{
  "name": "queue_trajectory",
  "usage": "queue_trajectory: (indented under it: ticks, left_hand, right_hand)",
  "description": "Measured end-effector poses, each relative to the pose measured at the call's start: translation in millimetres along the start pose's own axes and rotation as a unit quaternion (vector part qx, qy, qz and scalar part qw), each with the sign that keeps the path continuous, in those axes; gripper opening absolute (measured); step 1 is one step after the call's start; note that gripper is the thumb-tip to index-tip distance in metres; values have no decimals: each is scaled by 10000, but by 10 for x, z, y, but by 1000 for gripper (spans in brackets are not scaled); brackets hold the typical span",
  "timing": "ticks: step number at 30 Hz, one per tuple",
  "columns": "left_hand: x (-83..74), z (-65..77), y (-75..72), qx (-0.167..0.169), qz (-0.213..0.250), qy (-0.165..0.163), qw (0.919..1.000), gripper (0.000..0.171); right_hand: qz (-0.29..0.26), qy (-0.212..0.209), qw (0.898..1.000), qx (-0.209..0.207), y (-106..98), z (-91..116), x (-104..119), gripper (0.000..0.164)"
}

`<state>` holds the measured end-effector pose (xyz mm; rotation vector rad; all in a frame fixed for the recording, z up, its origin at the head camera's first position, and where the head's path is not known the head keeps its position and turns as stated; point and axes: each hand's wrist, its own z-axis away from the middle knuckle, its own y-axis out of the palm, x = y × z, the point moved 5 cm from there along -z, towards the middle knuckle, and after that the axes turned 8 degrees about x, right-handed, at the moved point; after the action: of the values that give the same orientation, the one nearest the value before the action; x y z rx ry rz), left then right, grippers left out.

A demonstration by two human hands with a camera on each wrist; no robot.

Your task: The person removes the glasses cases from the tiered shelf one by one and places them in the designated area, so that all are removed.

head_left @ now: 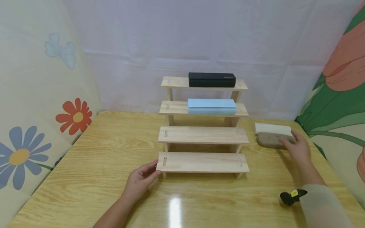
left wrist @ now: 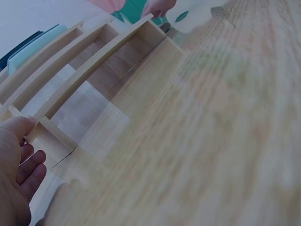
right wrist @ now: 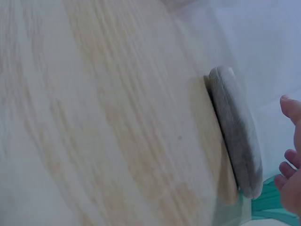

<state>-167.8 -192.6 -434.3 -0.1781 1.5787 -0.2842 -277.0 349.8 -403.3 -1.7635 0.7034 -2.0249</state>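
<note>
A four-step wooden display stand [head_left: 199,163] stands mid-table. My left hand [head_left: 142,180] grips the left end of its lowest step, thumb at the front corner; in the left wrist view that thumb [left wrist: 21,126] lies against the step's edge. On the top step sits a black glasses case [head_left: 212,80], and one step down a light blue glasses case [head_left: 211,107]. At the right, my right hand [head_left: 299,148] hovers with parted fingers over a rounded grey-brown case [head_left: 271,141], which also shows in the right wrist view [right wrist: 236,136]. Behind it lies a white case [head_left: 272,128].
The wood-grain table [head_left: 99,158] reaches back to a pale cloth backdrop [head_left: 137,38]. Floral panels [head_left: 20,95] flank it on the left and right. A black wrist device [head_left: 293,197] shows at my right sleeve [head_left: 325,205].
</note>
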Motion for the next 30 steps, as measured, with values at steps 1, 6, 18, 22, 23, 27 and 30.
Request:
queue_trajectory:
  ticks: [1, 6, 18, 22, 23, 27, 30]
  left_hand:
    - [1, 1, 0, -3, -4, -1, 10000, 42]
    - [2, 4, 1, -5, 13, 12, 10000, 42]
    - [-8, 9, -4, 18, -37, -68, 10000, 42]
    - [-13, 10, -3, 13, -22, -78, 10000, 41]
    - [-15, 8, -3, 11, -36, -81, 10000, 41]
    - [-13, 5, -4, 11, -55, -89, 9999, 41]
    - [-6, 4, -4, 23, -46, -104, 9999, 42]
  right_hand:
    - [8, -84, 10000, 18, 4, -3, 40, 83]
    - [51, -379, 9993, 28, 18, -17, 206, 81]
    - [138, -930, 9956, -48, 78, -16, 624, 80]
    - [161, -1133, 9934, -20, 105, 12, 760, 79]
    - [152, -1206, 9926, -18, 110, 19, 796, 78]
    - [136, -1376, 9904, 25, 134, 45, 920, 77]
    - [87, -1494, 9887, 48, 154, 59, 1006, 75]
